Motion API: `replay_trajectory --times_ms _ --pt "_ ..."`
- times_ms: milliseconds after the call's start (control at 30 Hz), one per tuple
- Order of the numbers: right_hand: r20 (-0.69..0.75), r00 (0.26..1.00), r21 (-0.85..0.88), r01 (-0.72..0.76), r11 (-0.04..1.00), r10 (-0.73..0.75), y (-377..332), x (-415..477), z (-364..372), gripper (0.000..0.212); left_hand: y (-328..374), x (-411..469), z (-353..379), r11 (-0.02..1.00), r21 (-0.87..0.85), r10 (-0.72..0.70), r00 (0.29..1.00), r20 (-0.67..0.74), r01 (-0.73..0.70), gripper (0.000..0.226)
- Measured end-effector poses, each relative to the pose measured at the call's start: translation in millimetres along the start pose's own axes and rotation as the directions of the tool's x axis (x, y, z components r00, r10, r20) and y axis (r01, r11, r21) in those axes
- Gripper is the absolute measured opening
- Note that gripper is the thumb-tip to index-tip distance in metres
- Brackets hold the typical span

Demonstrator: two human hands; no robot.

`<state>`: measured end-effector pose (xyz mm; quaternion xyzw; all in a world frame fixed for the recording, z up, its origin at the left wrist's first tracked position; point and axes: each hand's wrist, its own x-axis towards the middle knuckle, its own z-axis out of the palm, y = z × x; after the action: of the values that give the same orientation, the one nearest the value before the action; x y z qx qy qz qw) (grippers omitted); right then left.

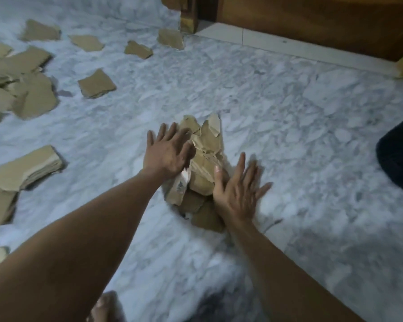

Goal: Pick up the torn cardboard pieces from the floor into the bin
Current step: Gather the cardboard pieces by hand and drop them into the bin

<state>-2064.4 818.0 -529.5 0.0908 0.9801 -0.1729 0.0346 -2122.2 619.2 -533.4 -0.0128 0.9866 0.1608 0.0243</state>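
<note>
At centre, a cardboard heap [205,163] is flanked by the left hand [168,152] and right hand [237,191], fingers spread; bare floor [289,126] is seen toward 2 o'clock.

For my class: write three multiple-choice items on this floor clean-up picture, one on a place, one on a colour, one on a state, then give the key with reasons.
1. Where does the bunched pile of cardboard lie?
A. Between the two hands
B. On a chair
C. Against the wooden furniture

2. What colour are the torn pieces?
A. Blue
B. Brown
C. Red

3. How are the hands set?
A. Both clenched into fists
B. Both open, fingers spread
C. One holding a broom

Key:
1 A, the left hand and right hand press in on either side of the pile on the marble floor.
2 B, the pile and the loose pieces scattered to the left are all tan-brown.
3 B, flat palms and splayed fingers show on both hands.
</note>
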Motion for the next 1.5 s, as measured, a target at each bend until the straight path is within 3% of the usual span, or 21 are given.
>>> replay_trajectory --times_ms 67,167,267,367,467,500,533,600,667,733,800,867,1067,1200,1267,1333,1367,1400,1500 --pt "0.083 0.989 -0.011 0.122 0.992 -0.121 -15 15 1 0.087 -2 -4 -3 0.997 -0.075 0.011 0.999 -0.046 -0.015 0.060" --pt "0.138 0.965 -0.001 0.224 0.975 -0.222 -36 34 6 0.078 -2 -8 -17 0.946 -0.321 -0.038 0.999 -0.004 0.035 0.071" --pt "0.177 0.949 0.014 0.261 0.965 -0.259 -49 47 11 0.080 -9 -17 -29 0.845 -0.515 -0.175 0.985 -0.014 0.143 0.058" --pt "0.149 0.932 0.027 0.330 0.944 -0.330 -53 57 14 0.087 -17 -27 -36 0.785 -0.573 -0.320 0.946 -0.049 0.236 0.051" --pt "0.143 0.916 0.056 0.371 0.927 -0.375 -62 65 17 0.092 -11 -40 -46 0.634 -0.720 -0.475 0.877 -0.075 0.282 0.045" --pt "0.150 0.910 0.078 0.379 0.922 -0.387 -66 69 17 0.096 -5 -48 -46 0.623 -0.718 -0.485 0.873 -0.042 0.311 0.059" --pt "0.159 0.902 0.122 0.386 0.914 -0.402 -68 74 16 0.102 3 -61 -43 0.676 -0.655 -0.446 0.895 -0.001 0.337 0.082" --pt "0.175 0.871 0.214 0.422 0.881 -0.459 -76 89 12 0.118 20 -88 -28 0.849 -0.402 -0.346 0.936 0.071 0.344 0.128" --pt "0.225 0.822 0.157 0.499 0.853 -0.522 -88 111 9 0.134 31 -106 -6 0.935 -0.144 -0.315 0.945 0.091 0.325 0.151" --pt "0.315 0.741 0.032 0.617 0.787 -0.594 -102 132 6 0.136 38 -111 8 0.941 -0.045 -0.332 0.941 0.059 0.335 0.158" --pt "0.428 0.644 -0.032 0.712 0.702 -0.634 -113 144 7 0.123 40 -107 10 0.911 -0.084 -0.405 0.914 0.012 0.405 0.157" --pt "0.475 0.599 -0.048 0.749 0.660 -0.645 -116 143 11 0.104 41 -103 8 0.881 -0.148 -0.461 0.886 -0.046 0.450 0.151" --pt "0.186 0.537 0.145 0.813 0.564 -0.823 -91 106 17 0.073 42 -104 8 0.852 -0.307 -0.492 0.850 -0.189 0.425 0.130" --pt "0.144 0.574 0.315 0.746 0.587 -0.806 -78 100 0 0.052 41 -101 7 0.723 -0.580 -0.602 0.754 -0.264 0.375 0.106" --pt "0.031 0.728 0.258 0.657 0.709 -0.685 -69 95 -7 0.050 37 -90 2 0.665 -0.645 -0.654 0.711 -0.259 0.376 0.098" --pt "0.025 0.953 0.196 0.292 0.936 -0.303 -58 76 -12 0.065 28 -77 -2 0.688 -0.536 -0.678 0.696 -0.234 0.489 0.091" --pt "0.073 0.991 0.146 0.103 0.984 -0.115 -57 62 -13 0.076 25 -71 -4 0.705 -0.444 -0.685 0.693 -0.224 0.553 0.085" --pt "0.113 0.993 0.070 0.030 0.997 -0.038 -58 46 -11 0.084 24 -67 -4 0.724 -0.362 -0.678 0.701 -0.219 0.587 0.079" --pt "0.152 0.980 -0.043 0.136 0.990 -0.128 -78 18 6 0.084 29 -61 -2 0.794 -0.254 -0.601 0.774 -0.199 0.552 0.062"
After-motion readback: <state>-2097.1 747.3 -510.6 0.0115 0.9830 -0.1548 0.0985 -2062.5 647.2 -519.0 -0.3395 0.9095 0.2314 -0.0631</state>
